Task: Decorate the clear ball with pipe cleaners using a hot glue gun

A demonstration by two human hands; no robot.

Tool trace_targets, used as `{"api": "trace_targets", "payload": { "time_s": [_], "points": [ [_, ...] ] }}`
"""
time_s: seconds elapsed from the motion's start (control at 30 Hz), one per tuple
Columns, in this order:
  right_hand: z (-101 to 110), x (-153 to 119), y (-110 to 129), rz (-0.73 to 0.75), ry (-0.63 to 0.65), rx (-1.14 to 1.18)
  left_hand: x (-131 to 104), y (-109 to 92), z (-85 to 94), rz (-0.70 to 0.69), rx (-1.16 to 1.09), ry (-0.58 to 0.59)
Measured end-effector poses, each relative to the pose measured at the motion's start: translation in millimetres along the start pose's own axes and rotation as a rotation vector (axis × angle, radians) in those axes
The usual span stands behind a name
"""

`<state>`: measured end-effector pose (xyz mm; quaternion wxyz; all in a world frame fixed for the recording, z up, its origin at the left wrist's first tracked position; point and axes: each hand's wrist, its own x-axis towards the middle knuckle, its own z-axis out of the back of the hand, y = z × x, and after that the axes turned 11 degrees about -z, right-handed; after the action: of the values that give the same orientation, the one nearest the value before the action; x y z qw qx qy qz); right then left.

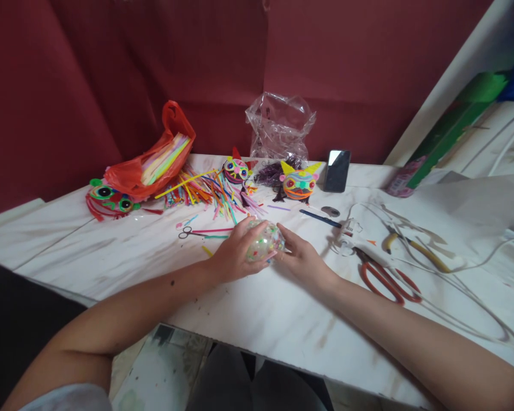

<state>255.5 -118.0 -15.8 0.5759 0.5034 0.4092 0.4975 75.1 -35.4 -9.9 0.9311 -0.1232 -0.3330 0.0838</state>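
A clear round ball with small coloured bits in it is held between my two hands above the front middle of the table. My left hand wraps round its left side, thumb over the top and fingers beneath. On the other side, my right hand grips the ball's right edge with its fingertips. Small scissors and coloured strips lie to the left of my left hand. Beyond the ball stand two decorated animal heads, one with yellow horns and a smaller one with a red horn.
Pipe cleaners spread beside a red plastic bag and a larger decorated head. A clear bag and a phone stand at the back. To the right are a glue gun, red-handled scissors, pliers and looping cables.
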Motion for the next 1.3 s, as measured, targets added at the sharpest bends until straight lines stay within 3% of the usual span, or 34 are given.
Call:
{"api": "trace_targets", "payload": {
  "time_s": [0.33,0.57,0.9,1.3],
  "points": [
    [0.1,0.3,-1.4,0.003,0.002,-0.006,-0.5,-1.9,-0.9,0.025,0.02,0.007],
    [0.8,3.2,3.3,0.056,-0.003,0.009,2.0,-0.4,3.0,-0.074,0.049,-0.099],
    [1.1,2.9,2.0,0.019,0.013,0.074,2.2,-5.3,10.7,-0.059,0.045,0.018],
    [-3.8,2.4,3.3,-0.073,0.03,0.148,-0.2,4.9,5.0,-0.01,-0.05,0.004]
  ]
}}
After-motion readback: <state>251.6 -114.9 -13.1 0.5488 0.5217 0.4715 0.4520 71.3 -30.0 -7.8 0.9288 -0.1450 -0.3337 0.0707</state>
